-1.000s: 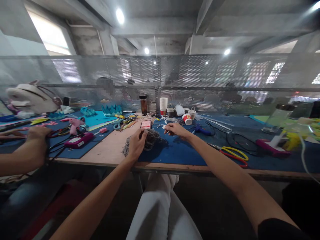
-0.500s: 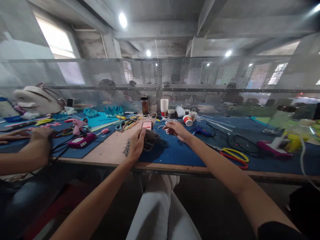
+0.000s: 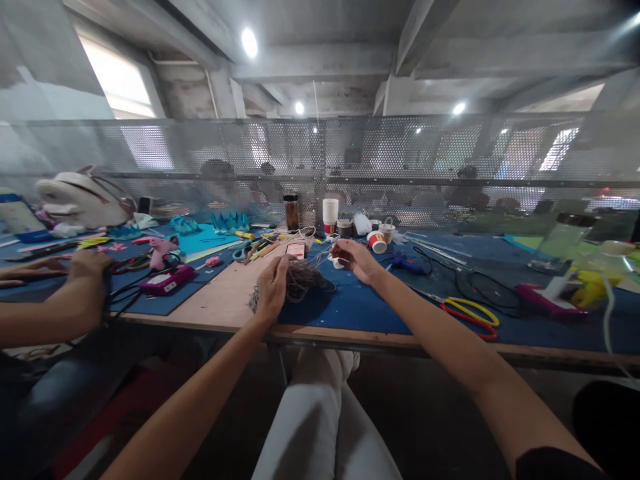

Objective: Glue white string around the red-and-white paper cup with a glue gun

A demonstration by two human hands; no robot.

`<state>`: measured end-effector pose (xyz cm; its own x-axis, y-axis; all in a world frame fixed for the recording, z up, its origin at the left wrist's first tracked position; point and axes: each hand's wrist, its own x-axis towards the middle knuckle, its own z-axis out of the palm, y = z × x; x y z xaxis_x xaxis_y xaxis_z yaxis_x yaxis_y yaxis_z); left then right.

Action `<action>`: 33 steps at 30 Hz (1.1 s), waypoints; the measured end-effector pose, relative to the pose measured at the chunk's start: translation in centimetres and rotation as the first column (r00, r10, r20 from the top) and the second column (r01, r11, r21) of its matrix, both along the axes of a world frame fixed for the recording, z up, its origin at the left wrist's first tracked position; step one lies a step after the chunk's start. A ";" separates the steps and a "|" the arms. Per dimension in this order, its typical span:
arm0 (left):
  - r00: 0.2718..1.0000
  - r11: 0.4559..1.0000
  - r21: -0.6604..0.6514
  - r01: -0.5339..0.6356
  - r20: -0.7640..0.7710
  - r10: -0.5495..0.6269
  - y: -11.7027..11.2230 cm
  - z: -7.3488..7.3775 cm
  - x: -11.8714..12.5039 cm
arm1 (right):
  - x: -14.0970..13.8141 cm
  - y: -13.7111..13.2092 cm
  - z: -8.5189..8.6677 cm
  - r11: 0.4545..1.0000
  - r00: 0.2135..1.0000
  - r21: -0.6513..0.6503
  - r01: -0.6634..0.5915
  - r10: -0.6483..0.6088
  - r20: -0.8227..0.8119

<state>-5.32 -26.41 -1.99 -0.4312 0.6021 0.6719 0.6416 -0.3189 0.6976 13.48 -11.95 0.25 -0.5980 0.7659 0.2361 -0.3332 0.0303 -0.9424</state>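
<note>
A tangled bundle of brown twine (image 3: pixel 304 280) lies on the blue mat (image 3: pixel 360 307) at the table's middle. My left hand (image 3: pixel 273 288) is closed on the bundle's left side, holding it down. My right hand (image 3: pixel 354 259) hovers just behind it, fingers pinched on a thin strand of twine that runs back to the bundle. A small white object (image 3: pixel 336 262) sits under my right fingers. A pink phone (image 3: pixel 296 250) lies flat just behind the bundle.
Another person's arm and hand (image 3: pixel 75 280) rest at the left by a magenta box (image 3: pixel 167 279) and black cables. Scissors with yellow handles (image 3: pixel 473 311), a blue glue gun (image 3: pixel 406 263), paper cups (image 3: pixel 329 212) and a brown jar (image 3: pixel 291 212) stand near a perforated screen (image 3: pixel 400 153).
My right hand has lifted slightly and drawn a strand out of the bundle. My left hand stays pressed on the twine. The view has shifted a little.
</note>
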 end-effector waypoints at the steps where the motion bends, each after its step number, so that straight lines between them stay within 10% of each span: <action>1: 1.000 1.000 0.008 0.000 0.003 0.000 0.0 0.0 0.0 | 0.5 0.3 0.3 0.999 0.998 -0.048 -0.011 0.008 -0.062; 8: 0.998 0.999 0.041 -0.010 0.070 0.007 0.4 -0.3 -0.3 | 3.1 1.2 3.1 0.982 0.965 -0.190 -0.015 -0.035 -0.258; 17: 0.994 0.996 0.075 -0.045 0.102 0.038 0.6 -0.3 -0.5 | 10.2 0.8 5.8 0.988 0.954 0.060 0.143 -0.122 -0.273; 28: 0.991 0.991 0.127 -0.044 0.129 0.028 0.4 0.0 -0.5 | 17.3 0.4 5.5 0.906 0.875 0.098 0.413 -0.364 -0.321; 33: 0.988 0.984 0.167 -0.070 0.150 0.045 0.9 -0.5 -1.2 | 20.3 1.5 5.4 0.788 0.718 0.040 0.614 -0.538 -0.442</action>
